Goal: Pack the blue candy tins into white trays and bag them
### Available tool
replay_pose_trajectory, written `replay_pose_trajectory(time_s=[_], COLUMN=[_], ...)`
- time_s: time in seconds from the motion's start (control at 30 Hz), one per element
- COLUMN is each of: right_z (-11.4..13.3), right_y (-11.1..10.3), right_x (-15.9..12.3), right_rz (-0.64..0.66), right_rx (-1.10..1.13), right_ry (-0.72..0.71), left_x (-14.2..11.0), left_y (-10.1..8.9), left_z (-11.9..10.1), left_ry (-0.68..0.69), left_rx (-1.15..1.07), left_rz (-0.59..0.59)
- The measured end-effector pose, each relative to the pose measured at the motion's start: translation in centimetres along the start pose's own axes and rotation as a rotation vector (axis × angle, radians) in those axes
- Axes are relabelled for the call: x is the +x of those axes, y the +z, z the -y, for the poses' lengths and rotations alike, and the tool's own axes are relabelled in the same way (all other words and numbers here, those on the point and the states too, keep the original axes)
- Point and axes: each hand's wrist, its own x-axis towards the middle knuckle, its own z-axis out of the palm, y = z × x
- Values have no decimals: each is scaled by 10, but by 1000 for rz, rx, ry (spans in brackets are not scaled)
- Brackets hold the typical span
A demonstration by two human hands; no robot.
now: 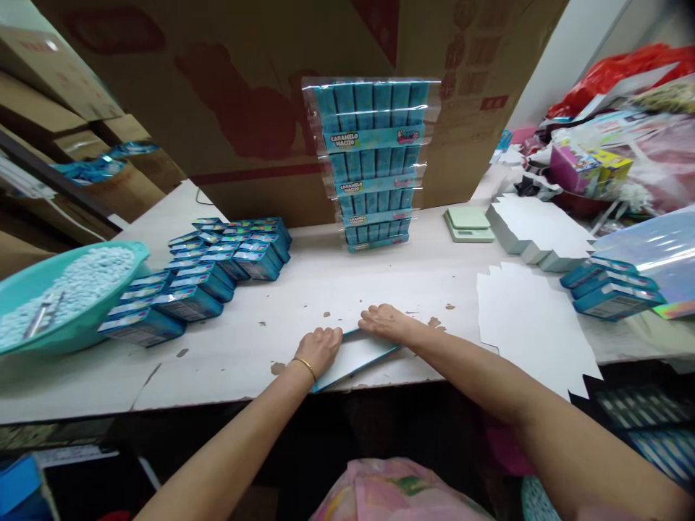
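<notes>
On the white table near its front edge lies a folded cardboard tray (363, 362), white inside with blue edges, set at a slant. My left hand (320, 349) is closed on its left end, knuckles up and a gold bangle on the wrist. At the far right corner, the fingers of my right hand (383, 322) curl over the tray's edge. The fingertips of both hands are partly hidden. Beyond them stands a clear-plastic-covered display (374, 184) of blue boxes in tiers, labelled "Caramelo Macizo".
Rows of blue boxes (190, 302) stand at left beside a teal basin (98, 318) of pale pieces. Rightward are a green scale (470, 224), stacked white card blanks (537, 231), a loose blank (535, 318) and more blue boxes (616, 300). A large carton (239, 123) stands behind.
</notes>
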Motion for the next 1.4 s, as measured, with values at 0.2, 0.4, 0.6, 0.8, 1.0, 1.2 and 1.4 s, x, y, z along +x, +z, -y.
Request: replay_pose_trajectory(time_s=[0.2, 0.4, 0.6, 0.8, 1.0, 1.2, 1.4], right_z=[-14, 43, 70, 36, 18, -13, -33], right_y=[6, 47, 48, -7, -93, -107, -77], right_x=[-34, -30, 28, 76, 225, 354, 377], right_rz=[-544, -635, -525, -535, -462, -332, -294], right_rx=[547, 941, 896, 670, 514, 387, 344], right_ry=[425, 705, 593, 385, 227, 354, 267], left_x=[-18, -22, -26, -40, -22, 33, 81], left_y=[-6, 4, 14, 21, 35, 44, 57], left_z=[6, -5, -11, 72, 169, 218, 224], left_ry=[-144, -288, -372, -535, -632, -519, -612], left_rx=[-222, -422, -587, -945, -997, -811, -921], left_rz=[50, -47, -163, -474, -748, -956, -999])
